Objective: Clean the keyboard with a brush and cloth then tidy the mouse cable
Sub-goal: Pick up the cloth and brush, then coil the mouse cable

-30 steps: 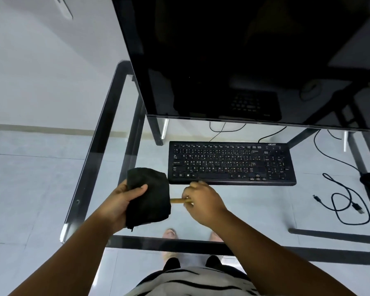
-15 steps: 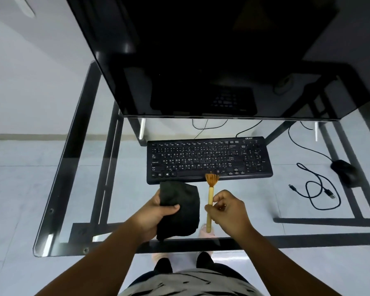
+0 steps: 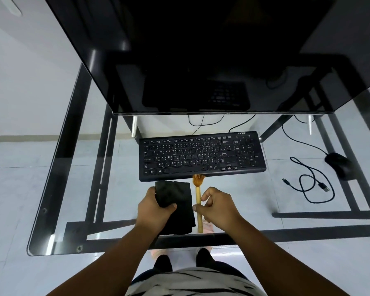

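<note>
- Fingers of the left hand [image 3: 156,207] are curled round a black cloth [image 3: 176,207], with the thumb pressed on its top face; the cloth hangs down below the hand, just left of the frame centre.
- Fingers of the right hand [image 3: 219,207] pinch a wooden brush [image 3: 198,207] near the middle of its handle, thumb on the left side (the other fingers are loosely bent behind it).
- The brush stands lengthwise in the picture, orange bristles pointing up, and their tips reach the near edge of the keyboard [image 3: 202,155] below the space bar.
- The cloth and the brush are just beside each other, in front of the keyboard.
- The black keyboard lies flat on the glass surface [image 3: 73,189], in the middle of the frame, under the lower edge of a dark monitor [image 3: 201,50].
- A black mouse [image 3: 339,165] lies at the right of the frame, well apart from the hands.
- A loose black cable [image 3: 308,180] lies in loops between the keyboard and the mouse, with two plug ends lying free on the surface.
</note>
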The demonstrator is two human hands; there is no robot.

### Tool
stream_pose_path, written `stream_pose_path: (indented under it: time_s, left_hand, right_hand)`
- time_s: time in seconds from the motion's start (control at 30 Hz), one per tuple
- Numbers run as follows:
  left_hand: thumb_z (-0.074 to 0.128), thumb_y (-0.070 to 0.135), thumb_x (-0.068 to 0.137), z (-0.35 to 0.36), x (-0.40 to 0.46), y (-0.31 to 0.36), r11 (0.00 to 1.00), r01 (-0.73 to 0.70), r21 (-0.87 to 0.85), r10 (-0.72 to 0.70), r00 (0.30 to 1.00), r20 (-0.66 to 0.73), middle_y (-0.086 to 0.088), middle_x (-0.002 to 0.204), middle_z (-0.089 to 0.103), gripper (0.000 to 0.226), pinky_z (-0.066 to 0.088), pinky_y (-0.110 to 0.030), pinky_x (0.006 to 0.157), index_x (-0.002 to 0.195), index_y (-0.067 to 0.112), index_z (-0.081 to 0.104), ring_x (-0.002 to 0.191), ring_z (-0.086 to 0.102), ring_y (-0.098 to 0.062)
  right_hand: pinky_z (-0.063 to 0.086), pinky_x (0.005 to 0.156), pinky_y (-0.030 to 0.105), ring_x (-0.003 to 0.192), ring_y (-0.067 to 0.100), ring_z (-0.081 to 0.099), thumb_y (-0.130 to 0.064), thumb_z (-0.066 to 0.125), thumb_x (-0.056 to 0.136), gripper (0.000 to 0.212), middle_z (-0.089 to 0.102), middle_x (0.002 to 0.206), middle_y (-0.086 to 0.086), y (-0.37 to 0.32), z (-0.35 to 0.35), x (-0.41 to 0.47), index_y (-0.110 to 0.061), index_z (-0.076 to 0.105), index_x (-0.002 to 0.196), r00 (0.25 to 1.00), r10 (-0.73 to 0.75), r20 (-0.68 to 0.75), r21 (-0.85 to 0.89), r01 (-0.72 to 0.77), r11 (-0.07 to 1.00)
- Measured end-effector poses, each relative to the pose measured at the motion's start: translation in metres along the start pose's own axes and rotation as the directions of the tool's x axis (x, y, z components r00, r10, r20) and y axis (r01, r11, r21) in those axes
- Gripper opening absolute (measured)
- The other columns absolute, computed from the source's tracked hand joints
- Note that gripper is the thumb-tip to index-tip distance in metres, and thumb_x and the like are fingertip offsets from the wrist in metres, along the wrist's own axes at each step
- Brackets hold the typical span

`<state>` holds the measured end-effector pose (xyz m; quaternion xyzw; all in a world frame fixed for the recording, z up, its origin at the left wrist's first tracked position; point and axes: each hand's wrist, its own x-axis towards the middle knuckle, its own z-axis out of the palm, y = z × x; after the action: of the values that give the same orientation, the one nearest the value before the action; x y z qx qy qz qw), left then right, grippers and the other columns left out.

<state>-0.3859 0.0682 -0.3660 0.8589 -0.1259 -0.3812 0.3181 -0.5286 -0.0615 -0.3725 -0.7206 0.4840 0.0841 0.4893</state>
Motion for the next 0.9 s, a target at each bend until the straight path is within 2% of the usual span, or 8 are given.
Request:
stream_pose_path:
  time_s: [0.13,0.27,0.4,0.5,0.6,0.7,0.8,0.9]
  left_hand:
    - [0.085,0.026,0.067,0.002,-0.001,-0.002,0.999,-0.003,0.033,0.007,0.994,-0.105,-0.002,0.116,0.061,0.064,0.049,-0.038,0.095,0.122,0.018,0.051,0.108,0.058,-0.024]
    - [0.084,0.031,0.068,-0.003,0.003,0.003,1.000,-0.011,0.015,0.014,0.974,-0.226,-0.005,0.118,0.052,0.071,0.048,-0.037,0.094,0.127,0.012,0.050,0.105,0.057,-0.023]
    - [0.078,0.035,0.075,-0.016,0.017,0.011,0.999,-0.035,-0.039,0.017,0.927,-0.374,-0.008,0.122,0.050,0.070,0.045,-0.043,0.099,0.131,0.008,0.047,0.111,0.053,-0.026]
    - [0.070,0.039,0.083,-0.024,0.034,0.021,0.990,0.011,-0.140,-0.062,0.928,-0.367,-0.012,0.138,0.047,0.071,0.039,-0.047,0.107,0.140,0.008,0.040,0.127,0.046,-0.030]
    - [0.064,0.041,0.088,-0.030,0.046,0.033,0.976,0.056,-0.208,-0.118,0.947,-0.298,-0.011,0.146,0.043,0.072,0.036,-0.044,0.110,0.145,0.010,0.034,0.132,0.044,-0.031]
    - [0.060,0.040,0.090,-0.033,0.051,0.042,0.968,0.073,-0.241,-0.139,0.953,-0.268,-0.008,0.144,0.046,0.066,0.037,-0.044,0.109,0.145,0.012,0.038,0.130,0.046,-0.030]
    - [0.057,0.035,0.092,-0.032,0.051,0.047,0.965,0.061,-0.254,-0.127,0.959,-0.254,-0.001,0.120,0.062,0.041,0.045,-0.040,0.097,0.129,0.017,0.055,0.109,0.056,-0.025]
    - [0.057,0.028,0.093,-0.033,0.050,0.052,0.945,0.067,-0.322,-0.150,0.959,-0.241,0.004,0.100,0.063,0.022,0.044,-0.035,0.085,0.114,0.021,0.060,0.098,0.058,-0.023]
  right_hand:
    - [0.042,0.056,0.018,0.061,0.008,0.059,-0.040,0.073,0.082,0.023,0.063,0.066,-0.005,0.003,-0.014,0.004,-0.021,0.061,0.083,0.979,-0.071,-0.193,-0.025,0.067,0.997]
    - [0.043,0.060,0.015,0.067,0.018,0.063,-0.023,0.072,0.086,0.010,0.064,0.070,-0.006,0.008,-0.044,0.022,-0.019,0.063,0.085,0.891,-0.092,-0.445,0.067,0.136,0.988]
    - [0.051,0.092,0.037,0.095,0.025,0.064,-0.013,0.069,0.085,0.025,0.065,0.105,0.008,0.014,-0.079,0.048,-0.013,0.062,0.108,0.787,-0.031,-0.616,0.158,0.162,0.974]
    - [0.039,0.106,0.035,0.121,0.028,0.051,-0.016,0.061,0.088,0.049,0.051,0.132,0.011,0.013,-0.106,0.063,-0.009,0.049,0.135,0.794,0.036,-0.606,0.135,0.058,0.989]
    - [0.033,0.110,0.041,0.132,0.034,0.040,-0.021,0.057,0.090,0.059,0.043,0.141,0.016,0.014,-0.123,0.076,-0.006,0.038,0.144,0.820,0.109,-0.562,0.107,-0.059,0.992]
    - [0.039,0.106,0.047,0.124,0.039,0.045,-0.025,0.051,0.091,0.046,0.049,0.131,0.018,0.015,-0.131,0.085,-0.007,0.049,0.133,0.858,0.190,-0.477,0.069,-0.179,0.981]
    - [0.048,0.087,0.042,0.104,0.041,0.056,-0.023,0.046,0.086,0.032,0.056,0.113,0.018,0.016,-0.135,0.092,-0.007,0.060,0.111,0.870,0.219,-0.442,0.098,-0.195,0.976]
    - [0.045,0.074,0.035,0.091,0.035,0.058,-0.021,0.045,0.087,0.023,0.058,0.105,0.015,0.017,-0.138,0.093,-0.011,0.062,0.100,0.875,0.212,-0.435,0.139,-0.167,0.976]
